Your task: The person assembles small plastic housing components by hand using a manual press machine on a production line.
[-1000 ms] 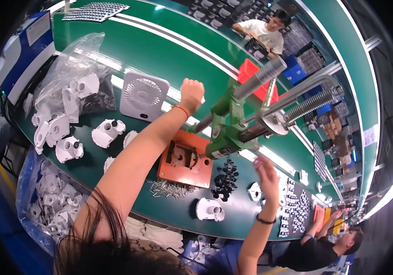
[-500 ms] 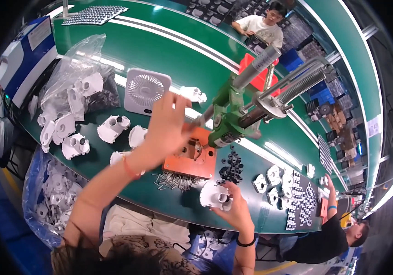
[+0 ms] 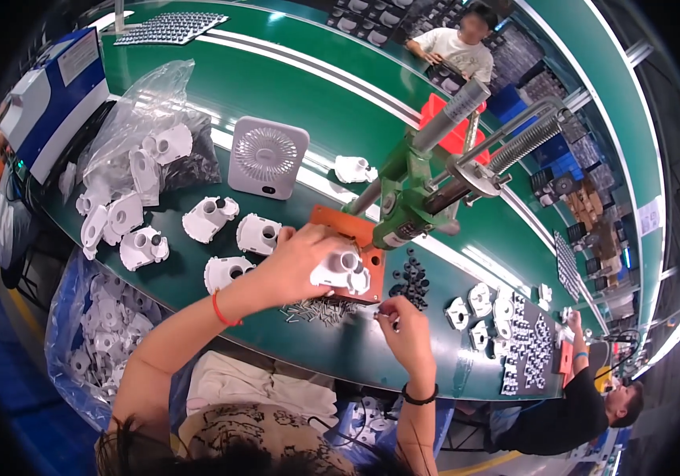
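Observation:
My left hand point(image 3: 296, 268) is closed around a white plastic housing point(image 3: 341, 272) with a round tube on it, held just in front of the orange fixture block point(image 3: 330, 216). Next to it, my right hand point(image 3: 407, 339) has thumb and fingers pinched together at the front of the block. What sits in that pinch is too small to make out. Below the housing lies a pile of small metal pins point(image 3: 320, 312), partly covered by my left hand. Small black round parts point(image 3: 411, 282) are heaped beyond my right hand. A green hand press point(image 3: 403, 208) stands over the block.
Several white housings point(image 3: 210, 218) lie at left beside a clear plastic bag point(image 3: 138, 111). A small white fan point(image 3: 268, 159) stands behind the block. More white parts point(image 3: 480, 300) are at right. One person point(image 3: 455, 51) sits across, another point(image 3: 554, 416) at right.
The white housing has passed from my right hand to my left, which has come down in front of the block. My right hand now pinches near the pins. The view has shifted slightly.

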`<action>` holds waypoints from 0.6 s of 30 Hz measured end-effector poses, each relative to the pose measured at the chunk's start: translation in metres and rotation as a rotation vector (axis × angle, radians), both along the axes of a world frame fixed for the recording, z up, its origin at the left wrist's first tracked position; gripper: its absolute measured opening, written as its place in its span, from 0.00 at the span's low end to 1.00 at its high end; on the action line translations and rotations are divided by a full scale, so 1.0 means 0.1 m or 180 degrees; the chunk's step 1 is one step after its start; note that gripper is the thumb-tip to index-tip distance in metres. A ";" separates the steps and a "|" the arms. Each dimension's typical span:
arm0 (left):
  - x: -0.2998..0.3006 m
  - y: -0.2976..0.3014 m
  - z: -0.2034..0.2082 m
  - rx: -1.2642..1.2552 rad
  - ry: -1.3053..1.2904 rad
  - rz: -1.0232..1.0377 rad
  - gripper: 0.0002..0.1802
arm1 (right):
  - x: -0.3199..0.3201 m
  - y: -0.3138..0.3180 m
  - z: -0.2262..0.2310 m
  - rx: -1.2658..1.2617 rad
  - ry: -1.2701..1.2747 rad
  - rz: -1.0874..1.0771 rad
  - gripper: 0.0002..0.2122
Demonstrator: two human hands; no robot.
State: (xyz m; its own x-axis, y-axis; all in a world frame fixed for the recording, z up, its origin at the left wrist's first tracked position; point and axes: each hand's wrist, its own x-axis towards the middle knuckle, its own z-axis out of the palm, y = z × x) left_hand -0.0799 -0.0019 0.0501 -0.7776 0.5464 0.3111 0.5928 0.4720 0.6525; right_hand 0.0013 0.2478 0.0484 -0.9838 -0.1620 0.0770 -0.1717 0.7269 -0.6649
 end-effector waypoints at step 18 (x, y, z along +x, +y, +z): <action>-0.44 0.00 -0.45 -0.0229 0.0555 -0.0255 0.37 | 0.01 0.10 -0.65 0.0093 0.0033 -0.0569 0.07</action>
State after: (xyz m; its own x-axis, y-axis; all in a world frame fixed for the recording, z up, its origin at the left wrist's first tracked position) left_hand -0.1243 -0.0022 0.0048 -0.6684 0.6301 0.3951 0.7314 0.4605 0.5029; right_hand 0.0020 0.2574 -0.0170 -0.9963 0.0130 0.0852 -0.0449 0.7656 -0.6418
